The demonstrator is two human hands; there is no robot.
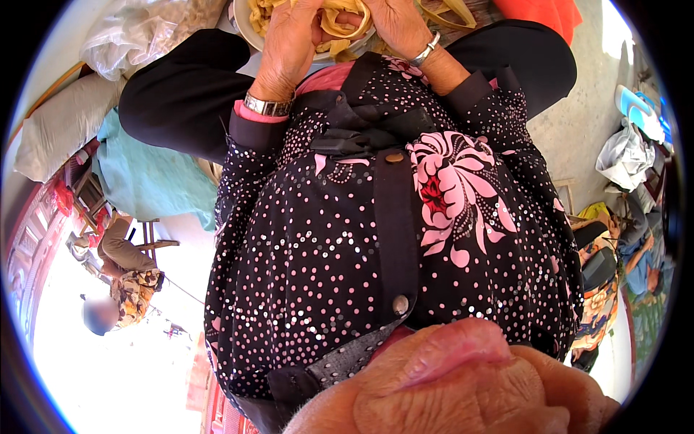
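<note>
At the top of the view both my hands are close together over a white bowl [243,27] of pale yellow, flat, pliable strips. My left hand [293,40], with a metal watch on its wrist, has its fingers curled on a looped yellow strip [345,9]. My right hand [400,30], wearing a silver bangle, is closed at the other side of this strip. The upper edge cuts off part of both hands, so the right fingertips are mostly hidden. More strips [261,13] lie in the bowl beside my left hand.
Loose yellow strips [454,13] lie right of the bowl, near a red cloth [542,16]. At left are a clear plastic bag [134,40], a grey sack [66,130] and a teal cloth [152,163]. Other people sit at lower left [130,289] and far right [640,264].
</note>
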